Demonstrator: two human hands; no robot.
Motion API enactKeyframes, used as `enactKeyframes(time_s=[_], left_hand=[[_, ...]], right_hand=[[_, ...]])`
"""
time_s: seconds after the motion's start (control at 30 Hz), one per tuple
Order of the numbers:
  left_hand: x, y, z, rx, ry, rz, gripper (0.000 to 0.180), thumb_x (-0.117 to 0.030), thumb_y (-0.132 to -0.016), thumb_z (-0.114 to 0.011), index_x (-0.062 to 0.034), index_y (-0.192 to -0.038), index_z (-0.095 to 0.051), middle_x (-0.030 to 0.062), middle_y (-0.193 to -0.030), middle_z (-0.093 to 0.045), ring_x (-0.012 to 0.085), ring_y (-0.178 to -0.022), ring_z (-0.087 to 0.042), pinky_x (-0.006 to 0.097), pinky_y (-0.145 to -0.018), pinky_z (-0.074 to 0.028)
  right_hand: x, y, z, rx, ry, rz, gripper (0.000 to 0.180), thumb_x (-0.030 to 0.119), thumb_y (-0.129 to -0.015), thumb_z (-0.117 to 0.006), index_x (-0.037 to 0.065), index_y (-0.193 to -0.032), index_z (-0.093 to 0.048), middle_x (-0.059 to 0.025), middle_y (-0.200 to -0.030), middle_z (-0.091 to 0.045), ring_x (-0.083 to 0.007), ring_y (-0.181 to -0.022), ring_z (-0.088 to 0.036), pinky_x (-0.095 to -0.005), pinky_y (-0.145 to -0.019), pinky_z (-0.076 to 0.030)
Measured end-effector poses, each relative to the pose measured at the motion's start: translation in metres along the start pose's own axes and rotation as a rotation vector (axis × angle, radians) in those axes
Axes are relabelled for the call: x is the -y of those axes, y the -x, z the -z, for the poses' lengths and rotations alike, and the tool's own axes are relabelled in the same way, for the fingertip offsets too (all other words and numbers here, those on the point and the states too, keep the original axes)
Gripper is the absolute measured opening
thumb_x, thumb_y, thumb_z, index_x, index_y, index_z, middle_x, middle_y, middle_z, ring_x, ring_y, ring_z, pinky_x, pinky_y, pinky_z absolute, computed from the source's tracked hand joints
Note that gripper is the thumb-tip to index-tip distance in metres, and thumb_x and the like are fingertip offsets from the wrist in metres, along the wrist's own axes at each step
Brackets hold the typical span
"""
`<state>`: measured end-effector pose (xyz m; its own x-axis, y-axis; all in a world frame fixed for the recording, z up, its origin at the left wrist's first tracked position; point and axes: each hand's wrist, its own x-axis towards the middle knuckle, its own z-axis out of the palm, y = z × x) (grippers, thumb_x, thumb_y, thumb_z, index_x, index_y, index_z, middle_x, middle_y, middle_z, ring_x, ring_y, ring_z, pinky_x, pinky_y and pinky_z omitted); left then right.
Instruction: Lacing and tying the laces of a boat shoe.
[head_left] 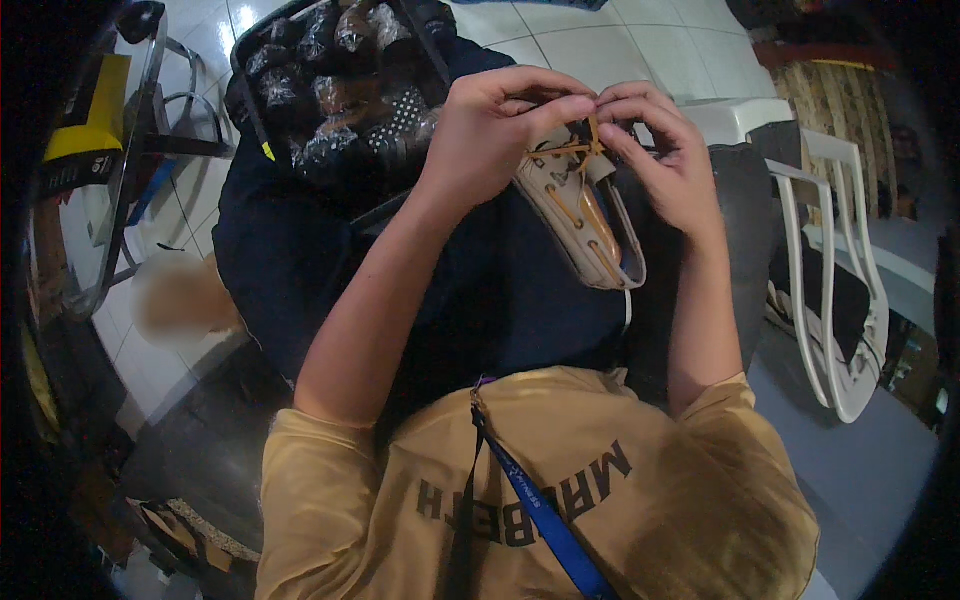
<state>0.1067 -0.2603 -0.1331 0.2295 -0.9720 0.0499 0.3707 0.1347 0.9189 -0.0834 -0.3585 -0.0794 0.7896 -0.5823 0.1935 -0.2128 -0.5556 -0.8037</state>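
A beige boat shoe (562, 212) with tan side lacing rests on my lap, its toe hidden under my hands. The tan shoelace (597, 146) is crossed at the front of the shoe and runs up to my fingertips. My left hand (490, 128) pinches the lace between thumb and fingers from the left. From the right, the bent thumb and fingers of my right hand (668, 150) close on the lace at nearly the same spot. The fingertips of both hands almost touch, so the exact grip is partly hidden.
Beyond my left arm stands a black crate (250, 108) filled with several plastic-wrapped items, some brown, one polka-dotted. A white plastic chair (862, 385) is at the right. On the left are a metal frame (150, 70) and a yellow and black box (88, 110), over tiled floor.
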Motion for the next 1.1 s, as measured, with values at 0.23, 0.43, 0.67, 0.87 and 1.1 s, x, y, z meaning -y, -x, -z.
enactKeyframes(time_s=[0.23, 0.43, 0.67, 0.87, 1.1], left_hand=[[-0.006, 0.002, 0.000, 0.020, -0.057, 0.016, 0.021, -0.013, -0.095, -0.079, -0.0004, -0.112, -0.078, 0.0074, -0.104, -0.078, 0.0111, -0.094, -0.072, 0.026, -0.083, -0.059], [-0.005, 0.003, 0.000, 0.005, -0.010, 0.030, 0.021, -0.013, -0.095, -0.079, -0.0004, -0.112, -0.078, 0.0059, -0.103, -0.078, 0.0102, -0.093, -0.072, 0.024, -0.083, -0.058], [-0.001, 0.003, 0.002, 0.016, -0.106, -0.010, 0.023, -0.014, -0.095, -0.080, -0.0007, -0.113, -0.077, 0.0046, -0.103, -0.077, 0.0099, -0.094, -0.072, 0.024, -0.082, -0.058], [-0.002, 0.001, 0.000, 0.012, -0.009, 0.022, 0.022, -0.014, -0.096, -0.079, -0.0010, -0.113, -0.075, 0.0047, -0.104, -0.077, 0.0104, -0.096, -0.072, 0.025, -0.084, -0.058], [0.002, 0.001, 0.002, 0.069, 0.052, -0.011, 0.020, -0.014, -0.099, -0.075, -0.0024, -0.115, -0.072, 0.0029, -0.105, -0.074, 0.0099, -0.097, -0.070, 0.026, -0.085, -0.057]], right_hand=[[0.009, -0.002, -0.002, 0.006, 0.031, 0.004, 0.014, 0.008, -0.090, -0.079, -0.001, -0.101, -0.073, -0.0087, -0.105, -0.072, -0.0201, -0.103, -0.068, -0.0329, -0.093, -0.051], [0.012, -0.005, -0.006, -0.049, 0.022, -0.030, 0.012, 0.007, -0.090, -0.079, -0.002, -0.096, -0.074, -0.0082, -0.096, -0.072, -0.0191, -0.095, -0.069, -0.0317, -0.089, -0.052], [0.006, -0.001, -0.009, -0.057, 0.032, -0.006, 0.013, 0.007, -0.090, -0.078, -0.002, -0.097, -0.073, -0.0087, -0.098, -0.072, -0.0187, -0.093, -0.068, -0.0312, -0.087, -0.051], [0.002, 0.004, 0.000, -0.016, -0.107, -0.128, 0.017, 0.010, -0.094, -0.076, -0.001, -0.107, -0.075, -0.0064, -0.102, -0.072, -0.0159, -0.093, -0.067, -0.0293, -0.085, -0.052], [0.000, 0.006, 0.000, -0.046, -0.093, -0.199, 0.019, 0.011, -0.096, -0.076, 0.002, -0.113, -0.076, -0.0033, -0.107, -0.073, -0.0091, -0.091, -0.065, -0.0247, -0.080, -0.051]])
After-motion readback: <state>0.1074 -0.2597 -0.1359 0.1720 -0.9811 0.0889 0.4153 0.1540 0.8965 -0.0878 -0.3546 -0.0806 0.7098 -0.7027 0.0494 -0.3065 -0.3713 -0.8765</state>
